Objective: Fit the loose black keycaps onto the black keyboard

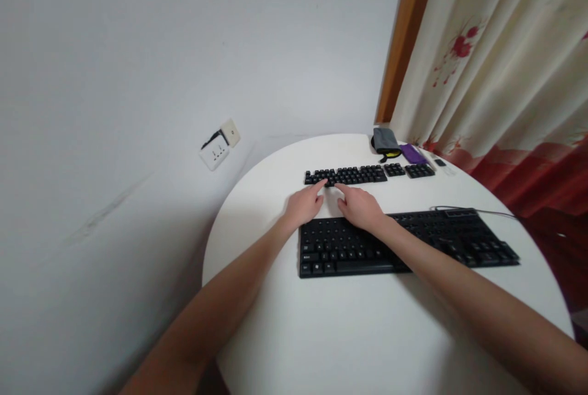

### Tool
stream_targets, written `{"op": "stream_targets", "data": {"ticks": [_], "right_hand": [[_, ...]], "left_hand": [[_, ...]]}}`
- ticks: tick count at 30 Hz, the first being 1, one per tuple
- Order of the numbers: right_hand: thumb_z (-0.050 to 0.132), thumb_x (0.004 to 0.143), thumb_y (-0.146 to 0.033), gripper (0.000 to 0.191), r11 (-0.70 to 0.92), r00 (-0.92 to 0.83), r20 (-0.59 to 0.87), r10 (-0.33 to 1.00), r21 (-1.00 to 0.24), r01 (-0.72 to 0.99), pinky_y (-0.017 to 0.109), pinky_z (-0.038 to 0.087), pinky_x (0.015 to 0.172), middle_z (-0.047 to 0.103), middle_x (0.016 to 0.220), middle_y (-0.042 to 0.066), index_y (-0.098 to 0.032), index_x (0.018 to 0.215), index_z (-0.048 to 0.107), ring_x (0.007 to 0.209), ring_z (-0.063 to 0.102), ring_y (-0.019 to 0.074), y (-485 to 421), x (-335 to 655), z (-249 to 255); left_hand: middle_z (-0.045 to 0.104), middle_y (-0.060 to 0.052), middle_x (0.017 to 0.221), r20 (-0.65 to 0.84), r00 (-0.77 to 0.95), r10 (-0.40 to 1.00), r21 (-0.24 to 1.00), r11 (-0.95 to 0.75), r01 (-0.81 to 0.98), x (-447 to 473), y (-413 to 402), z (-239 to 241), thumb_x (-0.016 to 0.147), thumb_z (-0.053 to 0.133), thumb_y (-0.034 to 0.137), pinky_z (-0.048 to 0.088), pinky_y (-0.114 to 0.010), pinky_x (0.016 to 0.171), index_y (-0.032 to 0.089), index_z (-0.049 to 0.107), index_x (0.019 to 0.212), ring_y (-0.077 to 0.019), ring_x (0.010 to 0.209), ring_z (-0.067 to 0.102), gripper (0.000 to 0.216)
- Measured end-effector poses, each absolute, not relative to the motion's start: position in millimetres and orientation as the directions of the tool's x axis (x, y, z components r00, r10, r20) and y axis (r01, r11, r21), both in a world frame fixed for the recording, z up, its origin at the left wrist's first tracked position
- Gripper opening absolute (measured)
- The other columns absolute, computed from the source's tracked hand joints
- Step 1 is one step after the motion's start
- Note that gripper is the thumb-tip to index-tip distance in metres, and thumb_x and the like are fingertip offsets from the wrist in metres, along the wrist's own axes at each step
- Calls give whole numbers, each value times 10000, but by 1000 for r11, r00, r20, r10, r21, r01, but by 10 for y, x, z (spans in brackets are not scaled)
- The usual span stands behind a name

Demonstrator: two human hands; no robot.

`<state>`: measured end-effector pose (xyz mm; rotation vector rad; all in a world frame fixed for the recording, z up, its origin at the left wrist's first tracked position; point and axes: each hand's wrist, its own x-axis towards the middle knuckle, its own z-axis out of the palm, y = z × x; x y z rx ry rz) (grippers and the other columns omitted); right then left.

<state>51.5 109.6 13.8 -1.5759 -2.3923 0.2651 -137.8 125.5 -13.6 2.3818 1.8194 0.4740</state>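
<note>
Both arms reach over the white table. My left hand point(303, 205) has its index finger stretched to the front edge of a row of loose black keycaps point(344, 175), its thumb held apart. My right hand point(361, 206) points its index finger at the same row from the right, thumb also apart. Between the two fingertips sits a small dark keycap point(329, 184); whether either finger presses it I cannot tell. Below the hands lies a black keyboard point(349, 267), partly covered by my right hand and forearm. Lettered keys show in its lower rows; its upper rows look barer.
Smaller keycap groups point(419, 171) continue the row rightward. Behind them lie a grey pouch point(386, 139) and a purple cloth-like item point(413, 154). A cable point(473, 209) runs off the keyboard's back. A wall with a socket point(214, 152) and a curtain point(482, 76) border the round table point(257, 199).
</note>
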Motion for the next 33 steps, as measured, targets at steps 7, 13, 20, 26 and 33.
{"op": "stream_targets", "data": {"ticks": [7,13,20,26,33], "right_hand": [[458,917,-240,509,383,-384,38,922,-223,897,371,480,810,688,1152,180,-151,1417,423,1013,664,301,1398,338,68],[444,941,-232,392,409,-408,52,912,-206,889,344,465,849,683,1163,139,-192,1316,550,1048,643,264,1432,355,36],[518,924,-242,216,482,-448,185,875,-231,845,280,455,761,650,1039,87,-205,1007,715,897,641,204,1349,492,44],[588,889,-218,134,499,-464,184,867,-299,813,280,441,797,668,993,69,-189,948,705,908,633,197,1283,524,43],[610,872,-203,104,547,-435,334,836,-444,710,292,450,750,680,881,43,-177,932,690,745,601,168,1065,674,42]], "left_hand": [[630,-90,1251,181,260,949,169,-290,942,-1354,1246,-200,978,407,316,498,-375,850,293,372,1485,-258,995,653,509],[614,-76,1220,216,271,938,226,-318,921,-1373,1239,-182,956,455,270,495,-360,867,285,489,1401,-246,1026,622,447],[490,-81,1282,290,275,917,214,-342,915,-1373,1208,-160,908,510,221,494,-333,875,257,468,1407,-234,1067,567,502],[470,-81,1271,241,282,929,196,-331,923,-1380,1219,-156,923,480,227,480,-355,932,282,456,1419,-232,1076,563,500],[496,-40,1428,307,402,863,267,-484,834,-1415,1254,-138,898,517,174,405,-364,1067,244,521,1342,-227,1224,520,450]]}}
